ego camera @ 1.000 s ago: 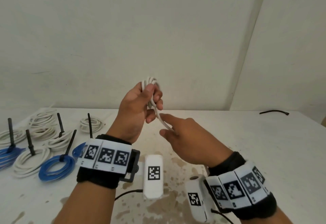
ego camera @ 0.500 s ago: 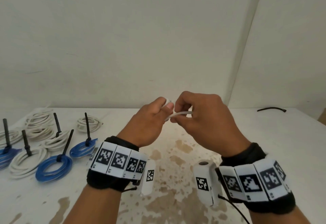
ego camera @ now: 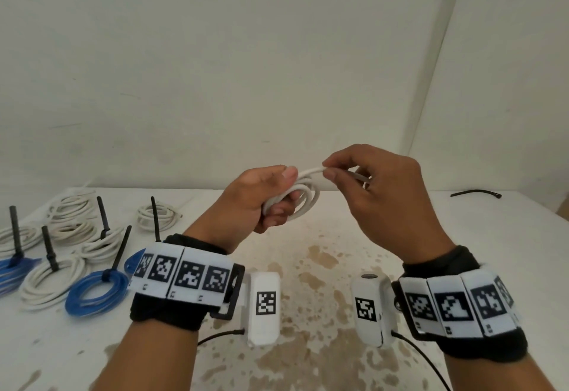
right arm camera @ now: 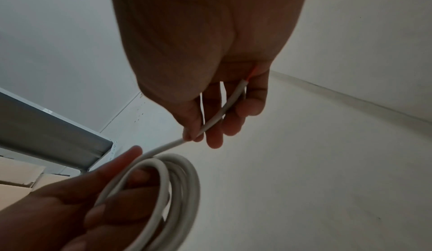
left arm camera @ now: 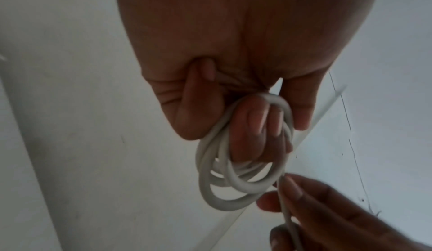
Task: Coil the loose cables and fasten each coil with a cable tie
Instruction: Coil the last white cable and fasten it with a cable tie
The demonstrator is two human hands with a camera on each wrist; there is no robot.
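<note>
Far left on the stained white table [ego camera: 308,360] lie round coils of smooth cable, white ones [ego camera: 49,283] and glossy blue ones [ego camera: 95,293], each cinched by a stiff black cable tie [ego camera: 121,247] standing upright. Black-and-white square code markers ring both wristbands [ego camera: 181,276]; no readable lettering on them. Above the table's middle, the left hand [ego camera: 255,199] has its grip closed, thumb and curled fingers wrapped round a small coil of smooth white round cable [ego camera: 303,198], several loops held in the air. Just to its right, the right hand [ego camera: 381,193] pinches the cable's loose tail [right arm camera: 210,122] between thumb and fingertips. Far right, one loose black cable tie [ego camera: 475,195] lies flat.
</note>
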